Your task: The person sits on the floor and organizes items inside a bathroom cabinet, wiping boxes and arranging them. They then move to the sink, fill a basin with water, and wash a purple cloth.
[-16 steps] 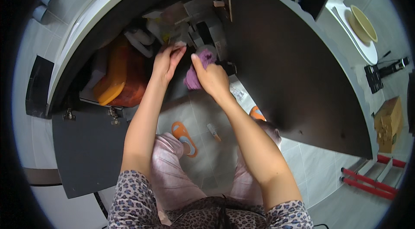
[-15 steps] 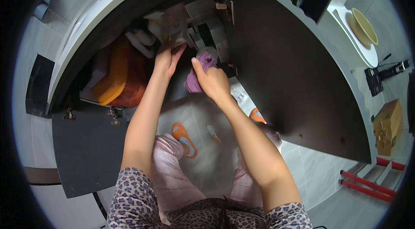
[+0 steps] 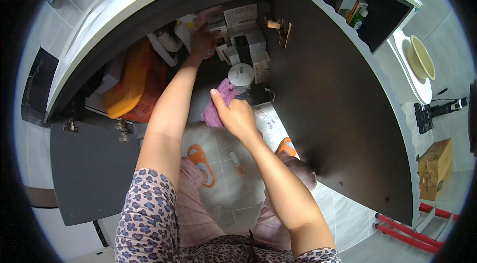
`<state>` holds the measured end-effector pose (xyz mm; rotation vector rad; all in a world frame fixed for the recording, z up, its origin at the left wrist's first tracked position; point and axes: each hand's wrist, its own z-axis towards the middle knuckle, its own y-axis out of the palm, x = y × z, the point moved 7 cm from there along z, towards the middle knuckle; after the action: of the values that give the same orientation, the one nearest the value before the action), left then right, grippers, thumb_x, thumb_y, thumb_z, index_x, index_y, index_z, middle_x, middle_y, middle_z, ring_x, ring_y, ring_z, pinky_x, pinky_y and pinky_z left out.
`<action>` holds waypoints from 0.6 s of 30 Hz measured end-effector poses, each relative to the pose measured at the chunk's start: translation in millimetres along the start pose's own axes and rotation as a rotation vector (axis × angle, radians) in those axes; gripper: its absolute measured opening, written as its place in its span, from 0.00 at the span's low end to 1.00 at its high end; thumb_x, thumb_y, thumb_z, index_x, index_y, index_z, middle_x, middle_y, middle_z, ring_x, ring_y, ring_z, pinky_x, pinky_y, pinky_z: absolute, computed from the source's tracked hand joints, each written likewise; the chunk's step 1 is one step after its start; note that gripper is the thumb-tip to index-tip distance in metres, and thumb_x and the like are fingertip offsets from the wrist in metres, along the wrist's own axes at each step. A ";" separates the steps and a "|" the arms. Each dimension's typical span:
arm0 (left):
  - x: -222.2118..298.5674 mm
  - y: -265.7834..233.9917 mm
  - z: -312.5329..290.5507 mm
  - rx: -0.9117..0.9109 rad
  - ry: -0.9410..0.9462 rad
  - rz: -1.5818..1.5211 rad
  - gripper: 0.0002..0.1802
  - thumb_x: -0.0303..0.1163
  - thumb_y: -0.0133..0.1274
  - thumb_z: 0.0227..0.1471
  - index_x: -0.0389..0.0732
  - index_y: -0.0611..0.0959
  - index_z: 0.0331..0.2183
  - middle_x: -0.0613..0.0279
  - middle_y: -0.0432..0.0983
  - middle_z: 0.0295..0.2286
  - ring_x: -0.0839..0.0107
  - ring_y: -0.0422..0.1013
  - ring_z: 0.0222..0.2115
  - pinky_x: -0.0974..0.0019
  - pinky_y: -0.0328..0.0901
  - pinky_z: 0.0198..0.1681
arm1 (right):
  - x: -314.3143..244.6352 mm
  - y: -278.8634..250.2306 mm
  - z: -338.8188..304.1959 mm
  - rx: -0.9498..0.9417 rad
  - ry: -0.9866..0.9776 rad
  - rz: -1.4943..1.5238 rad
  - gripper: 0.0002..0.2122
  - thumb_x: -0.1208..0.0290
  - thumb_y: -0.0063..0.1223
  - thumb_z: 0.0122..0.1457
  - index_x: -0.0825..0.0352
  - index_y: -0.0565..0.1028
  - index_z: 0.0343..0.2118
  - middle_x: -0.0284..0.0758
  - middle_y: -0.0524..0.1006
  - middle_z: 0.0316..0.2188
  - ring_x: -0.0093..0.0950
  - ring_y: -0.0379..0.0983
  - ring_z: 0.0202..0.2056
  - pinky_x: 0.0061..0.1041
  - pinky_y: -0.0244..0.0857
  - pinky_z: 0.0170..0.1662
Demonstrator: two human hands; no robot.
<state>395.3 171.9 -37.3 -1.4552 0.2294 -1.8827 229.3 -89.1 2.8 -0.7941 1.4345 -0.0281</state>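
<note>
My right hand [image 3: 239, 117] is closed on a bunched purple cloth [image 3: 217, 109], thumb up, at the front edge of the dark cabinet shelf [image 3: 196, 91]. Just beyond the cloth stands a round white-lidded container [image 3: 241, 75]. Deep in the cabinet, my left hand [image 3: 202, 42] reaches in shadow to a group of small boxes. A white box [image 3: 256, 39] and a black box [image 3: 242, 48] stand right of it. The left fingers are too dark and too far inside to show whether they grip anything.
An orange-lidded bin [image 3: 128, 84] fills the cabinet's left side, with a white plastic object [image 3: 163, 44] beside it. Open doors flank me, a large dark door [image 3: 343, 104] right and a grey door [image 3: 94, 173] left. A red stepladder [image 3: 407, 233] lies far right.
My left hand has gone deeper into the cabinet, among the boxes. My right hand has drawn the purple cloth back toward me, and more of the round container shows. The view has shifted.
</note>
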 end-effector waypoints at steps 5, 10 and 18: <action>43.5 -9.4 0.4 0.034 -0.067 0.368 0.38 0.36 0.59 0.39 0.38 0.64 0.52 0.50 0.75 0.33 0.62 0.74 0.26 0.62 0.67 0.32 | -6.3 8.5 -3.8 -0.005 -0.057 -0.009 0.36 0.41 0.34 0.55 0.77 0.71 0.12 0.54 0.69 0.13 0.50 0.70 0.22 0.43 0.63 0.29; 60.9 1.1 3.9 0.038 -0.039 0.153 0.36 0.40 0.59 0.39 0.36 0.66 0.49 0.49 0.75 0.35 0.57 0.73 0.29 0.58 0.66 0.35 | -0.4 24.3 -6.0 -0.235 -0.079 -0.132 0.37 0.40 0.32 0.54 0.76 0.73 0.13 0.52 0.71 0.14 0.48 0.71 0.23 0.41 0.64 0.31; 34.2 -24.1 -33.9 0.392 -0.068 0.131 0.18 0.36 0.56 0.41 0.36 0.75 0.34 0.52 0.75 0.33 0.52 0.72 0.33 0.58 0.65 0.35 | -3.0 36.0 -13.5 -0.296 -0.171 -0.218 0.36 0.39 0.32 0.54 0.75 0.73 0.12 0.52 0.71 0.15 0.49 0.71 0.24 0.40 0.66 0.32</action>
<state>351.4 157.7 -9.6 -1.2028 -0.0734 -1.6577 201.1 -67.0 -11.6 -1.1665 1.1995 0.0854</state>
